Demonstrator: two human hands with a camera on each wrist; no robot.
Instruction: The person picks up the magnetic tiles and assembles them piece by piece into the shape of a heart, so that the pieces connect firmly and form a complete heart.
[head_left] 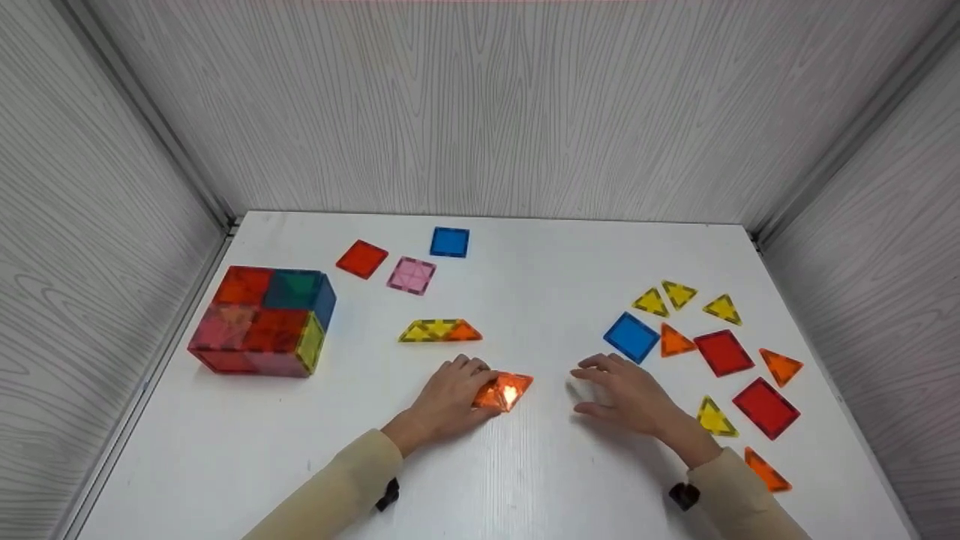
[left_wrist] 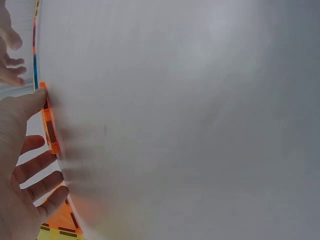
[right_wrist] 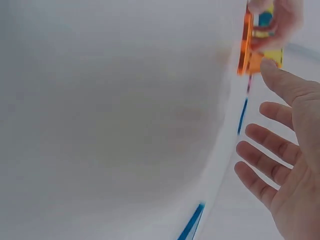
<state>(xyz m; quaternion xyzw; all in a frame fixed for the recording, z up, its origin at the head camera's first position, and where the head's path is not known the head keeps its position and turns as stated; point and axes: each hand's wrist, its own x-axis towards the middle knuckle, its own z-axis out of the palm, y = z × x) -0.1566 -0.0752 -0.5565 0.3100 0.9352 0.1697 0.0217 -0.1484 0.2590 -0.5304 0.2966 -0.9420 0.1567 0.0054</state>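
Observation:
In the head view my left hand [head_left: 450, 394] is at the left end of a pair of joined orange triangular magnetic tiles [head_left: 515, 390]. Its thumb lies along their near edge and its fingers along the far side, gripping them low over the table; part of the pair is hidden under the hand. The left wrist view shows the thumb on the orange tiles [left_wrist: 50, 127] edge-on. My right hand [head_left: 626, 394] hovers to the right, fingers spread and holding nothing. Just beyond its fingertips lies a blue square tile [head_left: 631, 337].
A block of coloured tiles [head_left: 259, 322] stands at the left. Behind the left hand lies a yellow-and-orange tile strip [head_left: 439, 331]. Red [head_left: 362, 259], pink [head_left: 412, 275] and blue [head_left: 450, 242] squares lie further back. Several yellow, orange and red tiles [head_left: 724, 352] are scattered at the right.

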